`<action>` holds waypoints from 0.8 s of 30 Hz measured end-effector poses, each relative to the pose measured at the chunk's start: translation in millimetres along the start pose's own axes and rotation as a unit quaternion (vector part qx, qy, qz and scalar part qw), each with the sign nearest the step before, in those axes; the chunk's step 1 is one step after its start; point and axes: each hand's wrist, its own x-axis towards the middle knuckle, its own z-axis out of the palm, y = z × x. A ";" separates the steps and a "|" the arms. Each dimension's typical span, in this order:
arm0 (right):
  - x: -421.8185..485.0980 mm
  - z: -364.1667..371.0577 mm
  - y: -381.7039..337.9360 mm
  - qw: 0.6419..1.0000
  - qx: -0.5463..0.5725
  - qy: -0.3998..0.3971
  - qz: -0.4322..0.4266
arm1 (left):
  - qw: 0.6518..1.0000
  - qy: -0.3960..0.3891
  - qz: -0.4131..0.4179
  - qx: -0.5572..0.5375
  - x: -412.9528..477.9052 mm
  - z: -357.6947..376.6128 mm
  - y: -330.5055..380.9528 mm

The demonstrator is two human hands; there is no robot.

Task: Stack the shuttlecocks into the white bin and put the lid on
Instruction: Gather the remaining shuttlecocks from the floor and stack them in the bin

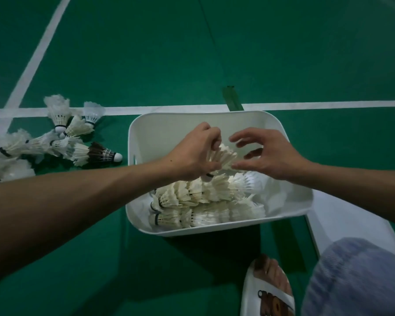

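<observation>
Just above the white bin (164, 131), left hand (195, 153) fingers pinch a shuttlecock (225, 157); right hand (271, 153) fingers spread wide

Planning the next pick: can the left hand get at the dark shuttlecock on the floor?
Probably yes, once freed: the left hand grips white shuttlecocks over the bin; the dark shuttlecock lies uncovered beside it.

Indoor badminton court: green sports floor (146, 53) marked with white boundary lines (169, 109); feather shuttlecocks (62, 142) lie scattered on it at far left.
</observation>
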 end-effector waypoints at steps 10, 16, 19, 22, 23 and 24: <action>-9.9 -14.7 20.5 0.990 -0.100 0.056 0.079 | 0.984 -0.162 -0.028 0.073 4.7 25.1 -20.4; -11.5 -4.1 25.0 0.983 -0.139 0.018 0.120 | 0.923 -0.329 0.015 0.199 -6.6 36.2 -38.3; -8.2 -7.7 22.9 0.981 -0.138 0.030 0.135 | 0.919 -0.332 0.046 0.206 -7.3 36.9 -39.6; -10.4 -7.1 19.3 0.979 -0.156 0.033 0.129 | 0.926 -0.318 0.044 0.196 -9.3 38.5 -43.3; -12.2 -5.0 18.6 0.978 -0.158 0.027 0.131 | 0.932 -0.307 0.041 0.189 -9.7 38.4 -45.3; -13.9 -2.3 18.2 0.978 -0.159 0.017 0.136 | 0.936 -0.298 0.036 0.183 -9.7 37.5 -47.0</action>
